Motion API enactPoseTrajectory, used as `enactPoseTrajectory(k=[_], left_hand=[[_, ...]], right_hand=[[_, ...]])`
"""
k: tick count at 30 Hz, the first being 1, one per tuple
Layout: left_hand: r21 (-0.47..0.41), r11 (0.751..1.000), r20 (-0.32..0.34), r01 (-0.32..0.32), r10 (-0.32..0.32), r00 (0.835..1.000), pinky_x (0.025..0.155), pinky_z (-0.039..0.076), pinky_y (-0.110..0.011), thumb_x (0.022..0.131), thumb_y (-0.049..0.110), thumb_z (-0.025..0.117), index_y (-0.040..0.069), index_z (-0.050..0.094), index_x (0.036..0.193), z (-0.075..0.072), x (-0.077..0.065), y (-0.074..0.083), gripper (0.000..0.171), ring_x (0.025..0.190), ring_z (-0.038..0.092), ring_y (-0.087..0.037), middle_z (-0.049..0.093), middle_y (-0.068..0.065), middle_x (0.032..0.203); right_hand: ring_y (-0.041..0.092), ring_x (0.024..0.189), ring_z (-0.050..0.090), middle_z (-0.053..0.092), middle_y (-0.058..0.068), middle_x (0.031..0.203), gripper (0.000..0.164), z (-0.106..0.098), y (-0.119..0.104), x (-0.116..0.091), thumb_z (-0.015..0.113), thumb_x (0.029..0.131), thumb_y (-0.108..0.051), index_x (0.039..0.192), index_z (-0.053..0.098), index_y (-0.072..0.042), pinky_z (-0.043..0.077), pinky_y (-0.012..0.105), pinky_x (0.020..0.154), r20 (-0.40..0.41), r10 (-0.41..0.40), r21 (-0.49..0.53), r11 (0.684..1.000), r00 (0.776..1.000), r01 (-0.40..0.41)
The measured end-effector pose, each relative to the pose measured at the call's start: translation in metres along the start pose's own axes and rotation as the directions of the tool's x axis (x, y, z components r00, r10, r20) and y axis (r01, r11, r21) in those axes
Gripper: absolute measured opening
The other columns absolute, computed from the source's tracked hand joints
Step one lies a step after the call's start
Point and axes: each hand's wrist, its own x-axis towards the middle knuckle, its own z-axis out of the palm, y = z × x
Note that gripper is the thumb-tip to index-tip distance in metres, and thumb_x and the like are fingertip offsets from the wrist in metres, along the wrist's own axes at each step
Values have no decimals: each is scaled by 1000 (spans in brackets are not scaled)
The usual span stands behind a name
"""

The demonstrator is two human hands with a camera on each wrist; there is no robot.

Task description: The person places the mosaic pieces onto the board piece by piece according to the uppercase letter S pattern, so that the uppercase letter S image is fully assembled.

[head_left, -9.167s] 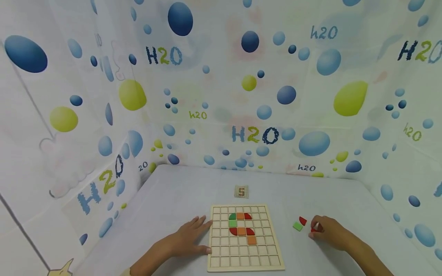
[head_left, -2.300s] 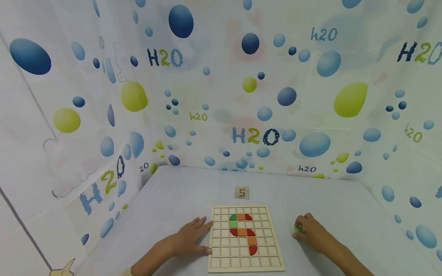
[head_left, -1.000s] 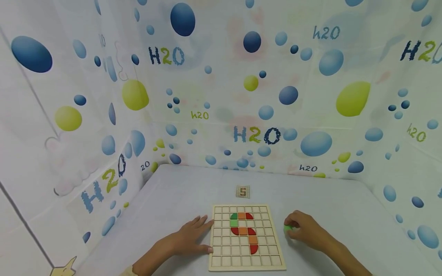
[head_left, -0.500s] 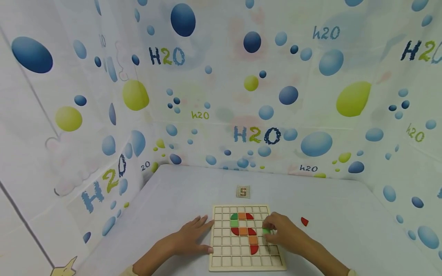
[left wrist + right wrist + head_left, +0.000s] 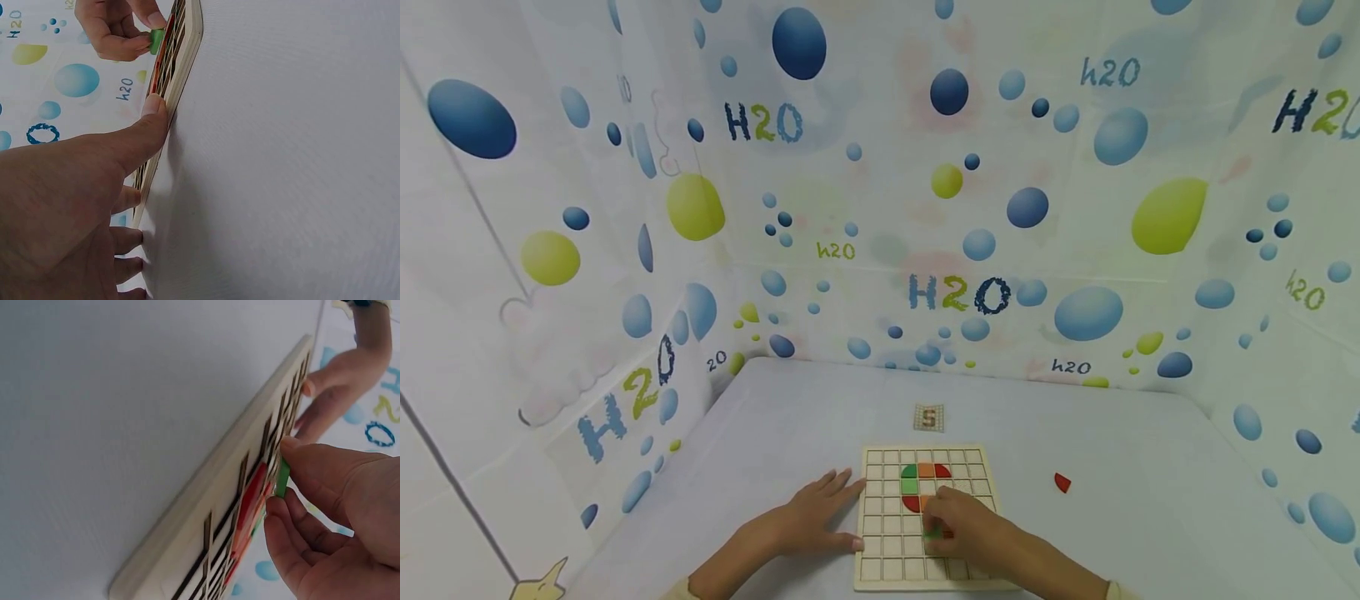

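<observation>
A light wooden grid board [image 5: 891, 569] lies on the table. My left hand [image 5: 805, 521], fingers spread, rests along its left edge, the thumb pressing the rim. Over the board's lower middle my right hand [image 5: 973, 533] pinches a green square tile [image 5: 283, 478] between thumb and fingertips, tilted close above the grid. Set in the grid are a dark green rounded tile [image 5: 910, 472], an orange square [image 5: 926, 471], a red rounded tile [image 5: 942, 472], a light green square [image 5: 910, 486] and another red rounded tile [image 5: 912, 503]. The right hand covers most tiles lower down.
One red quarter-round tile [image 5: 1062, 482] lies loose on the white table, right of the board. Behind the board sits a small card [image 5: 928, 417] with an S-like figure on a grid. A curtain [image 5: 880, 200] printed with bubbles encloses the table.
A red rounded tile was added below the orange square at the lower right of the figure. My right hand then took the green square from the right and carried it left over the board.
</observation>
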Motion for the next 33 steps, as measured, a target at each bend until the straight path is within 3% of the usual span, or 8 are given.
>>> enactPoseTrajectory(k=[6,13,26,33], left_hand=[[-17,1000,5,-2,2,1000,123,26,-69,91,63,73,17,37,165,-1,-2,1,93,159,24,-47,29,-18,172],[2,1000,-2,-18,18,1000,123,27,-69,93,63,72,16,37,165,0,-2,1,93,158,24,-47,29,-19,172],[-5,1000,-15,-27,27,1000,122,27,-71,93,60,74,15,38,164,-2,-3,1,92,158,25,-49,30,-21,171],[-11,1000,-10,-10,9,1000,123,26,-69,91,63,73,18,37,165,1,0,-2,93,159,24,-47,30,-19,172]], right_hand=[[-2,81,48,55,-17,93,17,5,-3,1,83,92,-22,93,66,-24,49,19,73,31,18,-67,998,999,-16],[0,85,45,58,-20,91,18,4,-6,0,84,90,-30,94,66,-29,37,29,75,-6,11,-184,983,1000,-12],[-1,92,52,60,-22,97,16,1,-6,-2,83,91,-30,100,69,-33,46,33,83,14,-5,-210,978,1000,8],[-2,84,48,58,-19,93,18,0,-8,-3,84,90,-28,102,72,-33,47,29,81,16,-32,-237,971,999,35]])
